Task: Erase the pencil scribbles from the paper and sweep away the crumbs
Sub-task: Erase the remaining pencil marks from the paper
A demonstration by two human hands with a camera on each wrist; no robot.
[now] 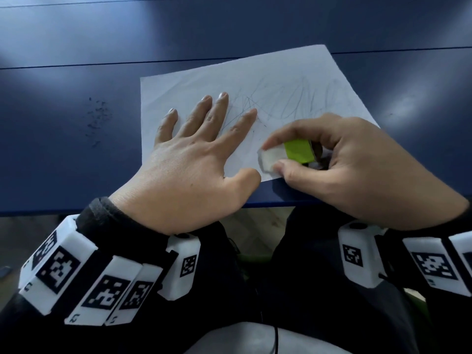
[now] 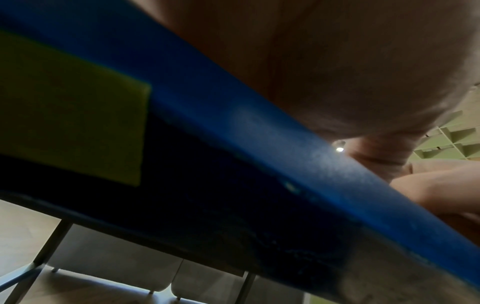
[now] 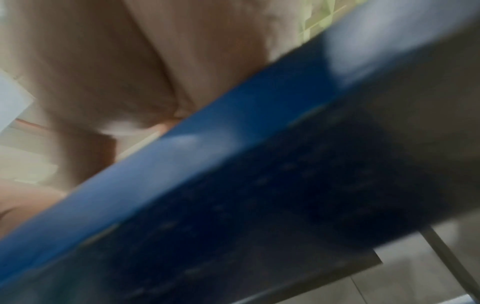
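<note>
Right hand (image 1: 352,159) pinches an eraser (image 1: 283,154) at the paper's (image 1: 255,72) near edge on the desk (image 1: 76,60); scribbles (image 1: 293,100) lie just beyond it, toward the far right. Left hand (image 1: 189,159), fingers flat and spread, pins the sheet. Crumbs (image 1: 97,118) sit left.

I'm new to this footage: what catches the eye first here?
The right hand pinches a green-sleeved eraser at the paper's near edge. The left hand lies flat on the sheet beside grey scribbles. Dark crumbs dot the blue table left of it.
</note>
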